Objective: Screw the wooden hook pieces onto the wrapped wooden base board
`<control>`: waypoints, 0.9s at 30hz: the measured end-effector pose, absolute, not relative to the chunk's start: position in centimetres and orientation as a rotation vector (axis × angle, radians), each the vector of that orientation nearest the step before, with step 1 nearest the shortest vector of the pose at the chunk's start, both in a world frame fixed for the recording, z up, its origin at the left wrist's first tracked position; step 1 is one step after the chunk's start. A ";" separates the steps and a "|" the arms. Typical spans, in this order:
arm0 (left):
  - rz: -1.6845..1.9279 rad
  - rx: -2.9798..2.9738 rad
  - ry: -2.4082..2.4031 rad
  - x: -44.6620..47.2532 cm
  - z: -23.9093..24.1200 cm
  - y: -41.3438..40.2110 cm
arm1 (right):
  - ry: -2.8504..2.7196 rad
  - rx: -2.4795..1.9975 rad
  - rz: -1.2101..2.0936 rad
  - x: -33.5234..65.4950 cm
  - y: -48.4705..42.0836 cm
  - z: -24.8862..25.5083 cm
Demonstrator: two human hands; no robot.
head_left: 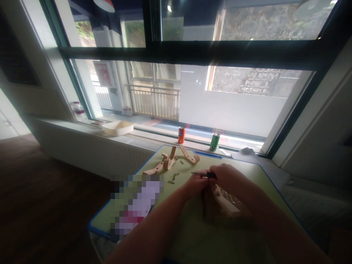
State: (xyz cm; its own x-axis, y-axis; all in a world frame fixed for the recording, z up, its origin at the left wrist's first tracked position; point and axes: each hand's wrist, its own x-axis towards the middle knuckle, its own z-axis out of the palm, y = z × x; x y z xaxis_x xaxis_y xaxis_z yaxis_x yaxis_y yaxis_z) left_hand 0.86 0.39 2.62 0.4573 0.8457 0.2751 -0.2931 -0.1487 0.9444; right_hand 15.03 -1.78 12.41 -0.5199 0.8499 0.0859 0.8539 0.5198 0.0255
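Observation:
My right hand [229, 179] is closed round the black handle of a screwdriver [205, 173] whose thin shaft points left. My left hand [194, 186] is curled just under the shaft; what its fingers pinch is hidden. Below both hands lies a wooden piece [224, 203] on the green table [192, 234]. Farther back lie curved wooden parts [165, 163] and another hooked wooden part [190, 155]. Several small dark screws [173, 177] are scattered between those parts and my hands.
An orange can [181, 135] and a green can [215, 142] stand on the window sill behind the table. A pale tray [117, 128] sits on the sill at left. A blurred-out patch [137, 205] covers the table's left part. Dark floor lies to the left.

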 end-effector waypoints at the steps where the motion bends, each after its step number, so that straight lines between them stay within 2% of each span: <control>1: 1.051 1.373 0.553 0.8 2.5 0.4 | -2.683 -1.527 -0.099 15.0 -1.9 12.5; 8: 1.016 1.427 0.718 0.6 1.8 0.7 | -2.663 -1.576 -0.121 15.0 -1.7 12.5; 16: 1.037 1.479 0.557 0.7 2.7 0.2 | -2.658 -1.465 -0.086 15.6 -1.6 12.3; 23: 1.247 1.558 0.540 0.9 3.0 0.2 | -2.692 -1.240 0.066 15.4 -1.6 12.3; 27: 1.281 1.778 0.690 0.5 3.7 -0.2 | -2.699 -1.240 0.040 15.4 -1.6 12.2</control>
